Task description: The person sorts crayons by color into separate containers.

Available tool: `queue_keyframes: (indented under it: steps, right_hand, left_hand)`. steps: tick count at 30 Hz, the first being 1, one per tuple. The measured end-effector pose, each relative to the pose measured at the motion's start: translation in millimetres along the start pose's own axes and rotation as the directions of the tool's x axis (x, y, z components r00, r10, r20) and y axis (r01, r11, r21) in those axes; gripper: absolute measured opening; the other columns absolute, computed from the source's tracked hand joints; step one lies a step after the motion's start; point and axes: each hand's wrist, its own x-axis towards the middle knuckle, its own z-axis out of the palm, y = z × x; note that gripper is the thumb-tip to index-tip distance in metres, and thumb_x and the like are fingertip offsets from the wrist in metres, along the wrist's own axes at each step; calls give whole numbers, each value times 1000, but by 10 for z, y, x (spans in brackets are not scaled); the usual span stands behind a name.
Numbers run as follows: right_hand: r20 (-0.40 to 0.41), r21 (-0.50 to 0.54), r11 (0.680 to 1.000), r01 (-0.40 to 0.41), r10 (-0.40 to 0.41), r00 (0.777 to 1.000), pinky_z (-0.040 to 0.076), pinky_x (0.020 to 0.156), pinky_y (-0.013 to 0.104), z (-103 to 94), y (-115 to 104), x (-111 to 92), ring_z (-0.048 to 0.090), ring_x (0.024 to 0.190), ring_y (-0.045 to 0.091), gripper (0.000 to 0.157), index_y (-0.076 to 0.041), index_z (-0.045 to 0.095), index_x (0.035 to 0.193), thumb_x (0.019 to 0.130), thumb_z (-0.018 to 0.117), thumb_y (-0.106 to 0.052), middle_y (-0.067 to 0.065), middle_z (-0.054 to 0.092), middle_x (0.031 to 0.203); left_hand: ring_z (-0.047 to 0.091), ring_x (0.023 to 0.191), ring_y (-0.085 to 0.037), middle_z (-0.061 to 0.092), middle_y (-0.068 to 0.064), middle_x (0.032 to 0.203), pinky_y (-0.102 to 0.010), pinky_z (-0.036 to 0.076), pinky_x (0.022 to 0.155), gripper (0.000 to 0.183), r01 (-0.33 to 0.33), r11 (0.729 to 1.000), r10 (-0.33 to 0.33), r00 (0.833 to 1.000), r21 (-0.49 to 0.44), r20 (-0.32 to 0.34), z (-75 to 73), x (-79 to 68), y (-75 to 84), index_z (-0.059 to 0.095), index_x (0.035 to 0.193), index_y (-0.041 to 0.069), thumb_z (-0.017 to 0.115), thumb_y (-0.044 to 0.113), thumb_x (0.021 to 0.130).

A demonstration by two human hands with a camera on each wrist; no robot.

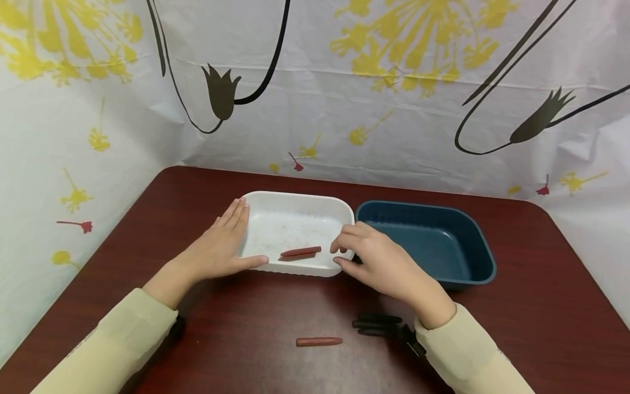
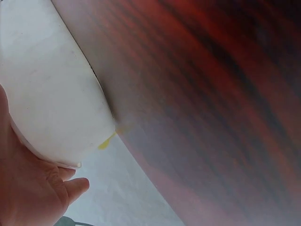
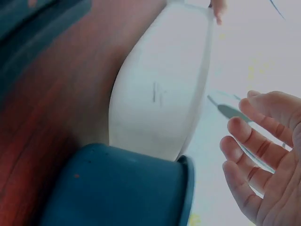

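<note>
Along the left end of a white rectangular container (image 1: 295, 216) my left hand (image 1: 221, 241) rests, its fingers straight at the rim and the thumb over the near edge. Two reddish-brown crayons (image 1: 301, 251) lie side by side inside, toward the near wall. Over the container's right end hovers my right hand (image 1: 376, 257), fingers loosely bent, thumb apart from them, nothing between. In the right wrist view, the fingers (image 3: 242, 181) are spread and hold nothing. A third crayon (image 1: 319, 342) lies on the table in front of the container.
A dark blue container (image 1: 445, 246) stands right beside the white one, partly behind my right hand. Below my right wrist is a black pronged object (image 1: 378, 325). A patterned white cloth (image 1: 305, 109) hangs behind the dark red table (image 1: 236, 339).
</note>
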Motion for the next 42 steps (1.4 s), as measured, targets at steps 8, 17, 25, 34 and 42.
queue_keyframes:
  steps: [8, 17, 25, 34, 42]
  right_hand:
    - [25, 8, 997, 80, -80, 996, 48, 69, 20, 77, -134, -143, 52, 87, 5, 9, -19, 70, 96, 88, 76, -18, -9, 64, 95]
    - [68, -9, 976, 219, -218, 974, 49, 74, 21, 217, -278, -213, 52, 85, 6, 6, -21, 70, 94, 89, 73, -18, -11, 60, 90]
    - [188, -41, 961, 274, -262, 947, 50, 76, 20, 328, -364, -199, 54, 87, 8, 7, -20, 70, 92, 88, 74, -23, -10, 61, 88]
    - [387, 22, 975, 220, -211, 898, 45, 69, 16, 426, -375, -190, 51, 84, 5, 7, -24, 71, 90, 88, 74, -29, -14, 62, 89]
    - [510, 60, 985, 164, -171, 843, 40, 63, 16, 491, -393, -148, 48, 79, 0, 14, -28, 68, 82, 82, 79, -35, -18, 58, 83]
  left_hand:
    - [-2, 156, -36, -1, -21, 167, -58, 22, 120, 118, -8, 1000, 8, 1000, 14, -7, 10, 6, 3, 7, 156, -7, 53, 75, 86]
    - [-1, 155, -36, -1, -21, 167, -58, 23, 120, 118, -3, 1000, 3, 1000, 25, 3, -13, -1, -4, 7, 156, -7, 53, 75, 86]
    - [-2, 156, -35, -1, -21, 167, -58, 24, 119, 117, -5, 999, 4, 1000, 32, 14, -18, 3, -1, 7, 156, -7, 52, 75, 86]
    - [-2, 156, -36, -1, -21, 167, -57, 24, 120, 117, -2, 999, 2, 1000, 36, 15, -34, 3, 6, 7, 156, -8, 53, 74, 87]
    - [-1, 155, -37, 1, -24, 166, -57, 22, 121, 115, -19, 999, 19, 1000, 34, -2, -18, 0, 0, 8, 155, -9, 53, 73, 87]
